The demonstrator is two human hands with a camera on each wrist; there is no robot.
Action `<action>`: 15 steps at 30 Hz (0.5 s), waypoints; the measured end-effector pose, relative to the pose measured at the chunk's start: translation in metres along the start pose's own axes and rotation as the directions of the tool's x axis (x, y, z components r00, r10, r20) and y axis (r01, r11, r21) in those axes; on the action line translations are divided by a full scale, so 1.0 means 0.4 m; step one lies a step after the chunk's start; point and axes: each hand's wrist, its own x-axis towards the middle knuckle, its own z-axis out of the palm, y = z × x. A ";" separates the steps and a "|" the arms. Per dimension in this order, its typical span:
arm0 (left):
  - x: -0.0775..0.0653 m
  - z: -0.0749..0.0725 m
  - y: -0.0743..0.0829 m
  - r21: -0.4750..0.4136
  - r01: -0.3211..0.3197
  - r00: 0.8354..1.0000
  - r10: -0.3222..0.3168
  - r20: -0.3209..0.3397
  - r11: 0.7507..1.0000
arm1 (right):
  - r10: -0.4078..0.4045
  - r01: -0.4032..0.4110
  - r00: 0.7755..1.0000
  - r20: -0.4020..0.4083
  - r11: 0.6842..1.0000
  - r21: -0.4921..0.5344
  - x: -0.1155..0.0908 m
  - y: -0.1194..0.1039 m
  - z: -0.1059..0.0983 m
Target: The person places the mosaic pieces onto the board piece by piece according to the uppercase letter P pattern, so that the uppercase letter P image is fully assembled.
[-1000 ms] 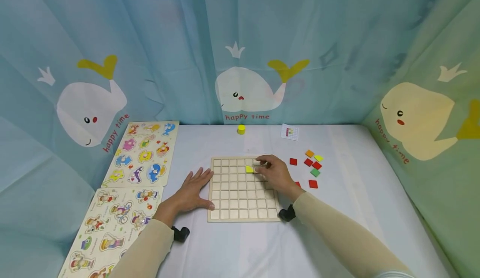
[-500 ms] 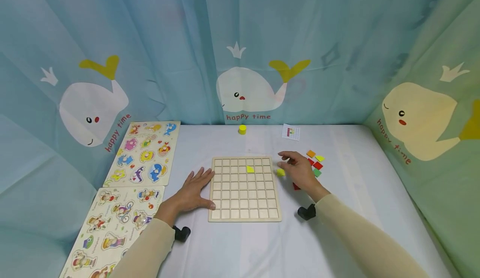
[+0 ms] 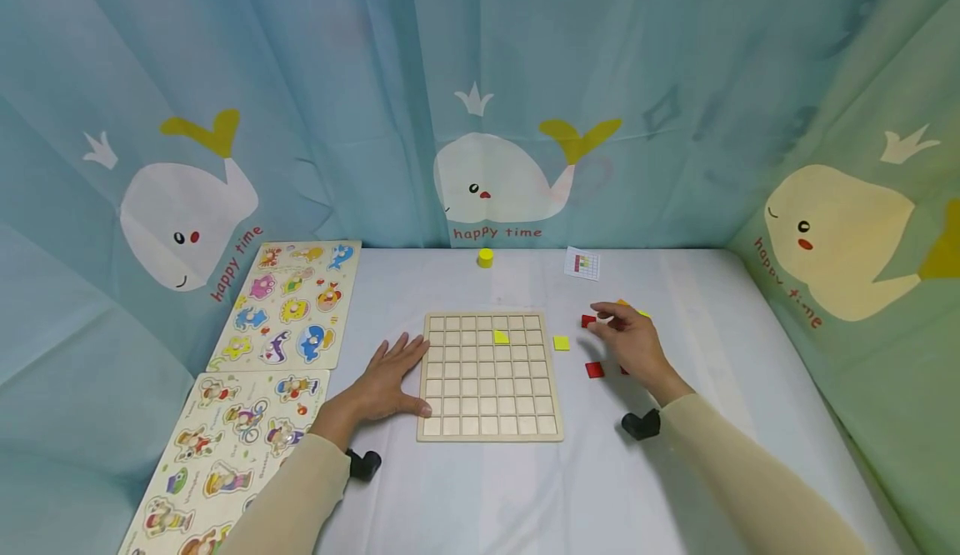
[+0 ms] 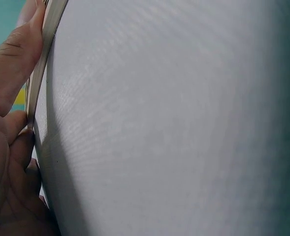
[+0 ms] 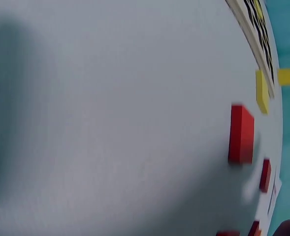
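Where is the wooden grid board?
In the head view, the wooden grid board lies below centre, the left hand at its left edge, a yellow tile off its right.

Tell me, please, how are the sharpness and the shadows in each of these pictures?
Head view: the grid board looks clear, a soft shadow beside the right sleeve; left wrist view: the pale cloth looks hazy, a shadow along the left hand; right wrist view: the nearest whole red tile has smeared edges, shadow spreading below it.
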 end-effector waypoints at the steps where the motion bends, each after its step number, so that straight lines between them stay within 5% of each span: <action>1: 0.000 0.000 0.000 0.003 0.000 1.000 0.000 0.002 1.000 | 0.006 -0.006 1.000 -0.002 1.000 0.005 0.000 0.005 -0.006; 15: 0.001 0.002 0.000 0.009 0.002 1.000 -0.002 0.006 1.000 | 0.093 -0.093 0.996 0.000 0.996 0.000 0.037 0.062 -0.083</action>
